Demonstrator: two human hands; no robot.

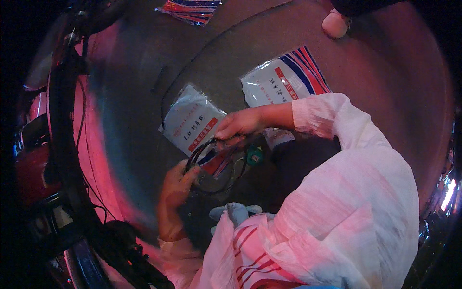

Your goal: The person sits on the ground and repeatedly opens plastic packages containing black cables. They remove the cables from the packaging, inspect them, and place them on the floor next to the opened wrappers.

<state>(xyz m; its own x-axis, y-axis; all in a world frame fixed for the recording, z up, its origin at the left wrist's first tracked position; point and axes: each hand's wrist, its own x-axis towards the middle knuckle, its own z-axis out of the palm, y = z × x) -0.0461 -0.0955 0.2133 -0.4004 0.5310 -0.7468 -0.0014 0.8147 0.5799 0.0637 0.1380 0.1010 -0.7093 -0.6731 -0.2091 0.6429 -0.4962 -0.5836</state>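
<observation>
A coil of thin black cable point(195, 156) is held between my two hands, low over the floor. My left hand point(176, 185) pinches the near left side of the loops between thumb and fingers. At the far side, my right hand point(240, 124) has its fingers closed round the same loops. One long end of the cable runs away from the coil and curves across the floor toward the top. Right behind the coil lies a clear plastic bag point(185, 115) with a white and red printed label, partly covered by my right hand and the loops.
Another printed plastic bag point(279, 79) lies beyond my right forearm, and a third bag point(192, 10) at the far edge. A small green object point(255, 156) sits right of the coil. Dark vehicle parts point(55, 125) line the left. A rounded pale shoe tip point(335, 25) shows far right.
</observation>
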